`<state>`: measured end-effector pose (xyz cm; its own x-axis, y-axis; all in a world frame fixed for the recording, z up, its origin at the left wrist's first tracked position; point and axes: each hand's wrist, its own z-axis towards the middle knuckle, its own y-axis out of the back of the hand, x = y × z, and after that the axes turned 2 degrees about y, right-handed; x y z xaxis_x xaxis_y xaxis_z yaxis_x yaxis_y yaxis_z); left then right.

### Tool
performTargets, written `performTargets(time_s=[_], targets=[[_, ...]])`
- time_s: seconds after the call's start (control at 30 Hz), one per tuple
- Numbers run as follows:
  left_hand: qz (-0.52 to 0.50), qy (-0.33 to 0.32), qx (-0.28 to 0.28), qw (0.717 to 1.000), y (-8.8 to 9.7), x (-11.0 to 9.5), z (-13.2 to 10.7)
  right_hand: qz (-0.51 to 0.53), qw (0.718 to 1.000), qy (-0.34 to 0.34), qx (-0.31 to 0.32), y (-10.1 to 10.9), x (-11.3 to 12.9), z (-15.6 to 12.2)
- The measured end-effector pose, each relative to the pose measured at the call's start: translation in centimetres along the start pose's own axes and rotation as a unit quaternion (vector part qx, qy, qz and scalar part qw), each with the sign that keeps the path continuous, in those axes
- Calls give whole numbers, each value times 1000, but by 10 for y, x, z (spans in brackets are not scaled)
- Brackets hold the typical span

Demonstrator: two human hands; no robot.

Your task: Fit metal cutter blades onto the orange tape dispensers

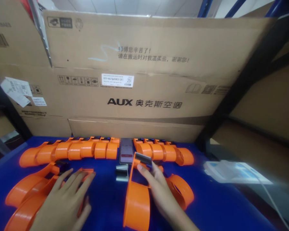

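Note:
In front of me on the blue tabletop, my right hand (156, 179) grips an orange tape dispenser (137, 205) near its dark end plate, the thumb lying across the frame. Its wide ring hangs towards me. To the left, my left hand (67, 195) rests over another orange tape dispenser (88, 171), fingers stretched and spread, partly hiding it. Beside that hand lie more dispensers (26, 189). Shiny metal pieces (122, 172) sit just left of the held dispenser. Behind my right wrist is one more orange dispenser (183, 191), partly covered.
A row of orange dispensers (74, 150) lines the back left, another (163, 152) the back right. Between them lies a phone (126, 149). Cardboard panels (144, 86) rise behind the blue table (106, 199). At right are a clear plastic package (226, 171) and black frame posts (233, 93).

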<state>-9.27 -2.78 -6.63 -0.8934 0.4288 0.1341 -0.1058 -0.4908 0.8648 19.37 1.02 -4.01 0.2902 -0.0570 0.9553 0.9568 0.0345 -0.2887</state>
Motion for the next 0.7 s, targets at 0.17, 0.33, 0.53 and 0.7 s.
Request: performTargets(time_s=[0.17, 0.33, 0.53, 0.7], targets=[[-243, 12, -77, 967, 0, -56, 31, -40, 998, 14, 54, -2, 3, -3], [-633, 240, 1, 736, -22, -106, 77, -50, 995, 8, 88, 3, 1, 0], [-788, 321, -30, 525, -41, -117, 106, -76, 993, 32, 78, 5, -8, 5], [-756, 402, -72, 511, -42, -107, 100, -61, 997, 13, 37, 5, -16, 4]])
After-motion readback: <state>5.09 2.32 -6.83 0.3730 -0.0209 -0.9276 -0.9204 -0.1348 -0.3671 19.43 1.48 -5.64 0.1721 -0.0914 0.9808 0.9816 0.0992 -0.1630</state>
